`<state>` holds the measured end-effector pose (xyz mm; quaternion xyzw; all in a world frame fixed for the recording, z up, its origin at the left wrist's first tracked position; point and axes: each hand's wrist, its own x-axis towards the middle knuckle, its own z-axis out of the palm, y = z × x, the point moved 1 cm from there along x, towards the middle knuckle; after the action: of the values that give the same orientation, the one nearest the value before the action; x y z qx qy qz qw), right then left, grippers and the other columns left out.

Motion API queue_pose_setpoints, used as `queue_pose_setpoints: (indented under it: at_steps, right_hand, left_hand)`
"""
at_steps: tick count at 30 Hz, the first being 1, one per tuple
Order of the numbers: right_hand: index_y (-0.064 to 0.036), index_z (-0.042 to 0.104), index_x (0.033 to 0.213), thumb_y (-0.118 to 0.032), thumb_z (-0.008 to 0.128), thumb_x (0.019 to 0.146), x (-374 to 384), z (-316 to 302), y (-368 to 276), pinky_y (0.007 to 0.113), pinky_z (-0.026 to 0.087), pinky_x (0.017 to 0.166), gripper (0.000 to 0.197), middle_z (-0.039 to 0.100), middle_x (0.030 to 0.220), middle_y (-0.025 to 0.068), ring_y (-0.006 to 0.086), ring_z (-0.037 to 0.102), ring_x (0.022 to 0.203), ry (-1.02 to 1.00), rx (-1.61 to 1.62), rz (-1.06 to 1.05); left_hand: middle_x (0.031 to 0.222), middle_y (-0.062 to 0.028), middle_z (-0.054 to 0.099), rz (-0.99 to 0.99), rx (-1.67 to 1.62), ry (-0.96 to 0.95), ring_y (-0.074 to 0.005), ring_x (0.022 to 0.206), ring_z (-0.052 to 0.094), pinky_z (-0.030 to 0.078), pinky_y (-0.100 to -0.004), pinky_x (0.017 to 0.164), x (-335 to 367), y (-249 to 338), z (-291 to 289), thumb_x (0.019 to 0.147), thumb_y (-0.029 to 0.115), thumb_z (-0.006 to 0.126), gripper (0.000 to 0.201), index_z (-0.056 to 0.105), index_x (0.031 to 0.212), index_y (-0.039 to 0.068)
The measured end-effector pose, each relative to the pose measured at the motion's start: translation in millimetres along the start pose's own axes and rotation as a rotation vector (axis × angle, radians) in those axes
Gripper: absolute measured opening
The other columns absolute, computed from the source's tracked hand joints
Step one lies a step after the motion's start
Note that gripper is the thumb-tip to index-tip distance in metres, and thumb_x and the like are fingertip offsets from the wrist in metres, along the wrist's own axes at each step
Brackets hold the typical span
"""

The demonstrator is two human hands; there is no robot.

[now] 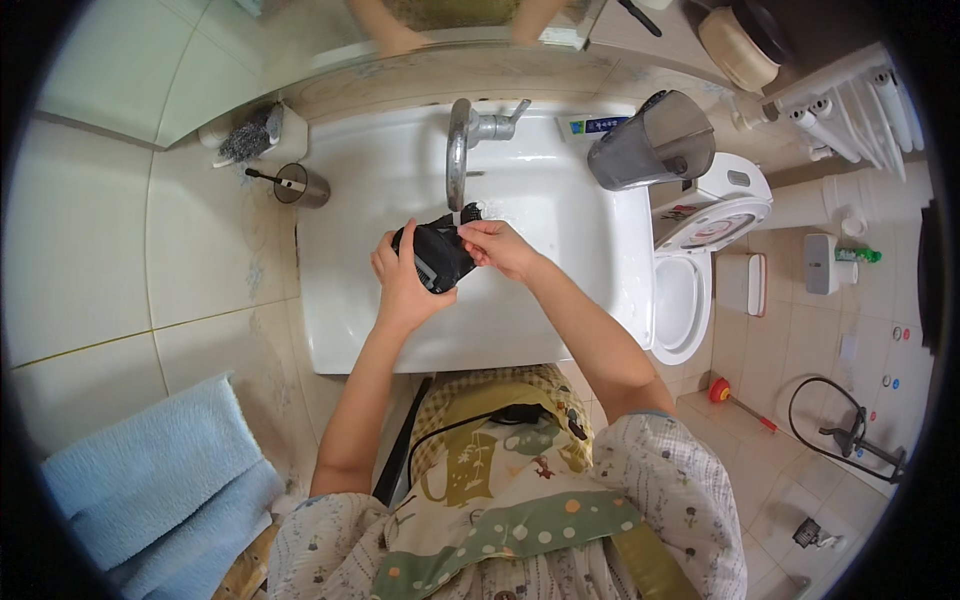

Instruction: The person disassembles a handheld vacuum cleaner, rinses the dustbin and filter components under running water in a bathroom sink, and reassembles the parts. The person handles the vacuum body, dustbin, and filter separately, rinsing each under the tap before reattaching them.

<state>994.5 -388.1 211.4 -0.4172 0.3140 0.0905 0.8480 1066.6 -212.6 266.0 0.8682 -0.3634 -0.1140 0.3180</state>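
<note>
A black plastic part (436, 254) with a grey strip and a toothed end is held over the white sink basin (560, 290), right below the tap's spout (458, 165). My left hand (405, 290) wraps around its left and lower side. At its upper right edge, my right hand (497, 250) is closed in a pinch against the part. A small pale spot shows by those fingertips; whether it is water or a small tool, I cannot make out. On the sink's back right corner a grey see-through tank (640, 145) lies tilted.
A toothpaste box (592, 126) lies behind the tank. To the left stand a cup (312, 190) with a toothbrush and a holder with a grey scrubber (248, 140). A toilet (682, 310) is at the right, a blue towel (165, 480) at lower left.
</note>
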Motion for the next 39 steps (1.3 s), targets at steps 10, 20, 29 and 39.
queue_pose_setpoints:
  at_steps: [10, 20, 29, 39]
  right_hand:
    - [0.0015, 0.068, 0.085, -0.016, 0.065, 0.090, 3.8, -4.7, 0.0, 0.023, 0.049, 0.053, 0.019, 0.062, 0.070, 0.0038, 0.0099, 0.055, 0.054, 0.101, -0.162, -0.104]
    - [0.0055, 0.069, 0.085, -0.008, 0.064, 0.086, 11.9, -31.5, -11.4, 0.025, 0.051, 0.049, 0.015, 0.064, 0.067, 0.0080, 0.0122, 0.057, 0.051, 0.303, -0.406, -0.136]
    - [-0.0020, 0.071, 0.075, -0.013, 0.070, 0.078, 11.7, -5.9, -30.3, 0.029, 0.051, 0.056, 0.012, 0.066, 0.065, 0.0058, 0.0134, 0.057, 0.050, 0.377, -0.826, -0.140]
    - [-0.0047, 0.068, 0.089, -0.026, 0.067, 0.084, 7.9, 28.3, -23.8, 0.026, 0.048, 0.059, 0.022, 0.064, 0.074, 0.0022, 0.0128, 0.057, 0.063, 0.126, -0.878, -0.176]
  left_hand:
    - [0.130, -0.0234, 0.032, -0.079, -0.126, 0.003, -0.0425, 0.120, 0.034, 0.031, -0.0523, 0.102, -6.0, -14.5, -13.4, 0.050, 0.024, 0.082, 0.106, 0.030, 0.141, 0.010]
    - [0.132, -0.0236, 0.032, -0.251, 0.038, 0.127, -0.0421, 0.122, 0.033, 0.031, -0.0513, 0.103, -59.6, -58.1, -66.5, 0.053, 0.024, 0.081, 0.103, 0.029, 0.142, 0.010]
    - [0.135, -0.0253, 0.028, -0.373, 0.143, 0.212, -0.0436, 0.124, 0.031, 0.027, -0.0532, 0.104, -106.2, -60.8, -105.0, 0.055, 0.022, 0.079, 0.103, 0.027, 0.143, 0.011]
    - [0.134, -0.0238, 0.030, -0.192, 0.092, 0.153, -0.0428, 0.121, 0.032, 0.029, -0.0527, 0.102, -81.6, -35.3, -86.6, 0.053, 0.024, 0.080, 0.104, 0.030, 0.142, 0.011]
